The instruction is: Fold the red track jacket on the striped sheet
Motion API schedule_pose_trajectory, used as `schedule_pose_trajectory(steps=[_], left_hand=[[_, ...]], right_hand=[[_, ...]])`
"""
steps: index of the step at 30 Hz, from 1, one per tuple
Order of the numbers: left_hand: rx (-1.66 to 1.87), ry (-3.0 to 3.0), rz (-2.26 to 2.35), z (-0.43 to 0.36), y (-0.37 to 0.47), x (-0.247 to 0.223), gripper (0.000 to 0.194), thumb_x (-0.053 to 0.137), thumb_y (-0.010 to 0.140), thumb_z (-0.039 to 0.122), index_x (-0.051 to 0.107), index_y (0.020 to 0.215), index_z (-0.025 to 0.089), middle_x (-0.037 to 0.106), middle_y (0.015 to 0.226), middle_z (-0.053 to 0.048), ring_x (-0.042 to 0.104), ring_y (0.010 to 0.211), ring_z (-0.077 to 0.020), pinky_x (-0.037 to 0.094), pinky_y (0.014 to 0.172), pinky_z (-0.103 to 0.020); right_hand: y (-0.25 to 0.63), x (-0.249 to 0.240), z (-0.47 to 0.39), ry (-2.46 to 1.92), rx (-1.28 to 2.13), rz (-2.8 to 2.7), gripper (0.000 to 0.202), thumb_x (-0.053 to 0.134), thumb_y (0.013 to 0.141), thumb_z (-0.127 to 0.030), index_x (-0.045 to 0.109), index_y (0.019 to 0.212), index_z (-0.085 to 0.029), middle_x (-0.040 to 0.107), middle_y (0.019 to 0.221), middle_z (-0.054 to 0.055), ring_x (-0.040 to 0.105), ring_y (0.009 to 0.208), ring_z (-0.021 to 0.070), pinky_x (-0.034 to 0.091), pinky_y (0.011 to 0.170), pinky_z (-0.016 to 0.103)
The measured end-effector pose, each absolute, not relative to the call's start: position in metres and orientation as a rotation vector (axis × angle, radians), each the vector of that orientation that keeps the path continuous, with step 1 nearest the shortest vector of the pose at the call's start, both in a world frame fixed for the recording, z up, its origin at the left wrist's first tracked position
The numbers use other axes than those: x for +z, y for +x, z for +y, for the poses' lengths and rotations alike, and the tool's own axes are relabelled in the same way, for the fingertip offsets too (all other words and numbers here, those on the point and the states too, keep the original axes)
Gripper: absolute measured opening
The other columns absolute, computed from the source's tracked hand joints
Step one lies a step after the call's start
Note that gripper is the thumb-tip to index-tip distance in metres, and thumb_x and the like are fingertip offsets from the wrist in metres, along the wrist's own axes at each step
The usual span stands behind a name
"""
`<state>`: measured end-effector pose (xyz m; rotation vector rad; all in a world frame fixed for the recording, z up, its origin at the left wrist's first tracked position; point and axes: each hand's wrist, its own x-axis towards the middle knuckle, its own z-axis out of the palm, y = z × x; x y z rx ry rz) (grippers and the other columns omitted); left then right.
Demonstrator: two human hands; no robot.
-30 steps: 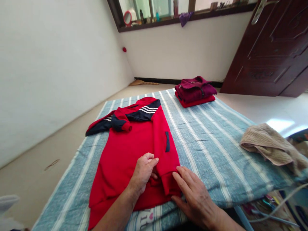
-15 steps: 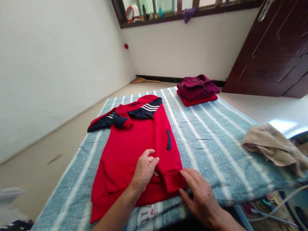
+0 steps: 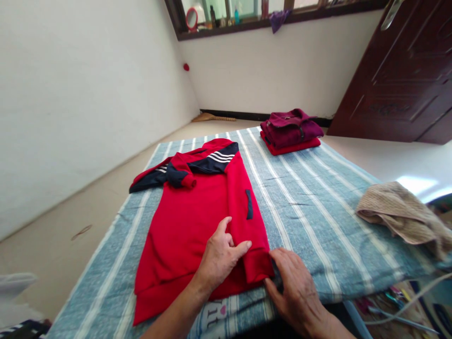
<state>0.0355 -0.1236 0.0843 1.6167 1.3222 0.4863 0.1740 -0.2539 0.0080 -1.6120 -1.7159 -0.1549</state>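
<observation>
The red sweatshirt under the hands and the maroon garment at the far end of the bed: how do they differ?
The red sweatshirt lies spread out long, one sleeve out to the side; the maroon garment is folded compact. The left hand and right hand touch the sweatshirt; the maroon one is untouched, stacked on another red piece. Both lie on the striped cover.

No readable text; the sheet's lettering is hidden.

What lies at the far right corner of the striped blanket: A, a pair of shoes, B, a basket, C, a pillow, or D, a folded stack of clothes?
D: a folded maroon garment sits on a folded red one as a stack at the far right corner of the blanket, beyond the red sweater.
</observation>
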Motion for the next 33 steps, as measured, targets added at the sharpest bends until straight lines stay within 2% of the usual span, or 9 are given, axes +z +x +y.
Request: schedule_pose_trajectory(steps=[5,9,11,20,24,26,29,33], left_hand=[[0.365,1.569,1.242,-0.133,0.037,0.091,0.094,0.068,0.068,0.040,0.021,0.143,0.006,0.045,0.048,0.013,0.050,0.042,-0.0111,0.037,0.044,-0.021],[0.377,1.520,1.194,-0.135,0.035,0.085,0.086,0.068,0.068,0.030,0.029,0.141,0.008,0.035,0.047,0.015,0.036,0.036,-0.0052,0.030,0.039,-0.018],[0.391,1.452,1.181,-0.136,0.034,0.082,0.083,0.066,0.068,0.026,0.029,0.140,0.008,0.033,0.047,0.016,0.033,0.035,-0.0046,0.029,0.036,-0.017],[0.431,1.323,1.134,-0.140,0.029,0.081,0.083,0.066,0.067,0.024,0.029,0.140,0.009,0.039,0.047,0.015,0.043,0.033,-0.0076,0.036,0.035,-0.019],[0.453,1.262,1.076,-0.142,0.029,0.080,0.086,0.068,0.066,0.026,0.027,0.141,0.010,0.042,0.048,0.014,0.045,0.036,-0.0082,0.037,0.037,-0.019],[0.470,1.213,1.031,-0.143,0.029,0.079,0.088,0.069,0.066,0.027,0.026,0.141,0.010,0.048,0.052,0.012,0.047,0.039,-0.0079,0.038,0.041,-0.020],[0.496,1.150,0.975,-0.145,0.031,0.080,0.088,0.069,0.066,0.028,0.025,0.140,0.009,0.061,0.067,0.004,0.052,0.049,-0.0087,0.040,0.047,-0.021],[0.516,1.142,0.971,-0.147,0.032,0.081,0.084,0.068,0.067,0.028,0.028,0.138,0.010,0.061,0.070,0.003,0.053,0.053,-0.0096,0.039,0.049,-0.021]], right_hand=[[0.171,0.013,-0.253,-1.571,-0.121,-1.685,0.034,0.048,0.083,-0.015,0.047,0.117,-0.013,0.062,0.100,0.013,0.058,0.096,0.0276,0.053,0.080,0.044],[0.168,0.015,-0.251,-1.531,-0.070,-1.655,0.028,0.045,0.084,-0.008,0.050,0.111,-0.015,0.063,0.094,0.011,0.059,0.090,0.0243,0.053,0.077,0.040],[0.167,0.016,-0.250,-1.508,-0.035,-1.644,0.027,0.044,0.085,-0.006,0.050,0.109,-0.015,0.063,0.091,0.010,0.059,0.086,0.0226,0.053,0.074,0.038],[0.172,0.016,-0.250,-1.418,0.063,-1.682,0.025,0.043,0.088,-0.006,0.051,0.109,-0.015,0.062,0.081,0.006,0.058,0.074,0.0188,0.052,0.065,0.032],[0.174,0.012,-0.253,-1.481,0.045,-1.678,0.027,0.046,0.087,-0.011,0.049,0.114,-0.014,0.063,0.089,0.008,0.059,0.083,0.0212,0.054,0.072,0.036],[0.174,0.010,-0.254,-1.543,-0.009,-1.664,0.028,0.049,0.085,-0.016,0.050,0.113,-0.014,0.063,0.094,0.010,0.058,0.093,0.0244,0.053,0.079,0.041],[0.175,0.009,-0.255,-1.621,-0.065,-1.662,0.017,0.052,0.084,-0.021,0.055,0.100,-0.017,0.061,0.102,0.011,0.054,0.104,0.0280,0.050,0.086,0.047],[0.177,0.011,-0.255,-1.647,-0.039,-1.692,0.005,0.051,0.084,-0.019,0.056,0.082,-0.019,0.059,0.105,0.011,0.053,0.106,0.0279,0.050,0.086,0.048]])
